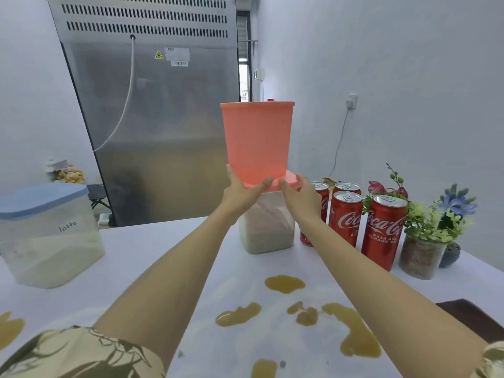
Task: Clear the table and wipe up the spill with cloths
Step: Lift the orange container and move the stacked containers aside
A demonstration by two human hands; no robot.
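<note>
the white table had free surface in the middle, between the blue-lidded box marked "latte" at the left edge and four red cola cans with flower pots at the right. brown spill puddles lay near the front edge. behind the table stood a steel cabinet. both hands were raised at the far side: the left hand gripped the bottom of a pink tub, upright, with its lid on; the right hand held the pink lid of a clear powder container under it.
</note>
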